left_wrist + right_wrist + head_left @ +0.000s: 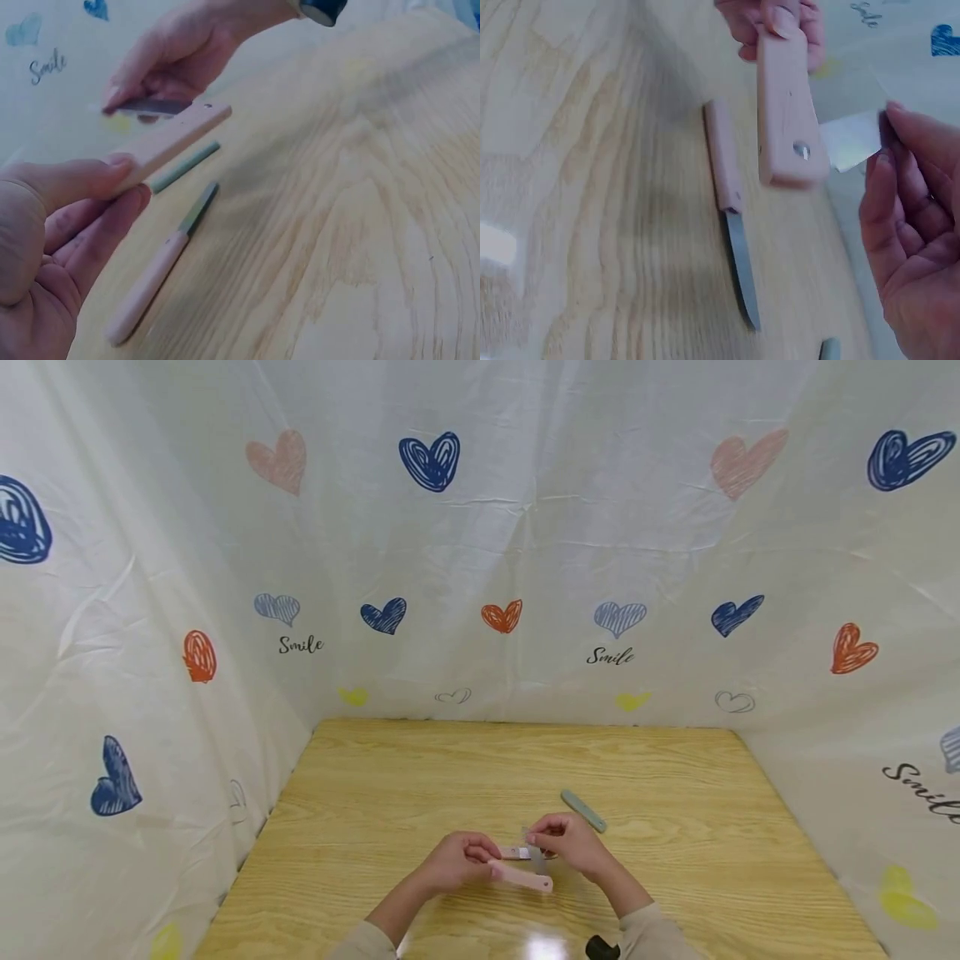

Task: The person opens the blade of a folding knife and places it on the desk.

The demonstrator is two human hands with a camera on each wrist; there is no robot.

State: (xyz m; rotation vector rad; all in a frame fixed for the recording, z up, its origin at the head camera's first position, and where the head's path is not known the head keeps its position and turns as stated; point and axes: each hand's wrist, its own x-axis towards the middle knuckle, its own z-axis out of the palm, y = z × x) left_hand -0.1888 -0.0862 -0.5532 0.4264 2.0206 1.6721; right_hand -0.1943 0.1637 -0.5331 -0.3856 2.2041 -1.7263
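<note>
My left hand (459, 862) pinches the far end of a pink handle (789, 105), its thumb on top in the left wrist view. This is a folding knife, its blade (853, 141) swung out sideways from the riveted end of the handle. My right hand (572, 843) pinches that blade near its tip between thumb and fingers. Below both hands, a second pink-handled folding knife (154, 279) lies on the table with its blade straight out. A grey-green folding knife (583, 811), no blade showing, lies just beyond my right hand.
The wood-grain table (360, 785) has white curtains (525, 552) printed with hearts behind it and along both sides. A black object (602, 947) shows by the right sleeve at the bottom of the head view.
</note>
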